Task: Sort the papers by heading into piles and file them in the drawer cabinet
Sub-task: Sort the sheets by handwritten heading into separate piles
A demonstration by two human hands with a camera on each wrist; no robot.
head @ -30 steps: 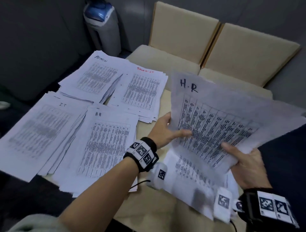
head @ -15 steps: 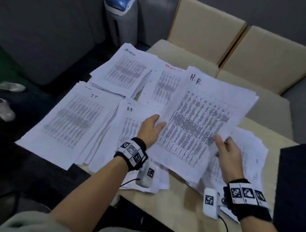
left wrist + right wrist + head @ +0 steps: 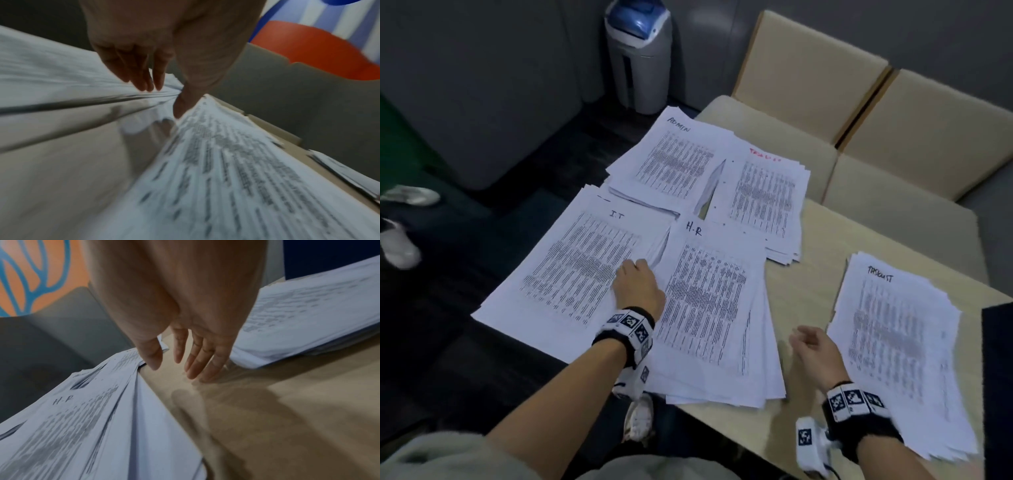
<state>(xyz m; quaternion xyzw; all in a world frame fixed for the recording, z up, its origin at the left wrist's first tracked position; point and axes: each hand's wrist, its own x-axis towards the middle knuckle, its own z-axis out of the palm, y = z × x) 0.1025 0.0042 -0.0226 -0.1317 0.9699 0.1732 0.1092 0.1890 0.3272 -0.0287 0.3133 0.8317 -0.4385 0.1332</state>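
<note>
On the table [image 3: 811,274] nearest the person, the right hand [image 3: 816,353] now hovers empty, fingers loosely apart, beside the unsorted stack [image 3: 900,342]. Farther left, the left hand [image 3: 638,287] rests relaxed where the H.R sheet has just landed on the H.R pile [image 3: 709,301]; filing remains.

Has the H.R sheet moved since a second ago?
Yes. It went down and left from both hands onto the H.R pile, beside the I.T pile.
</note>
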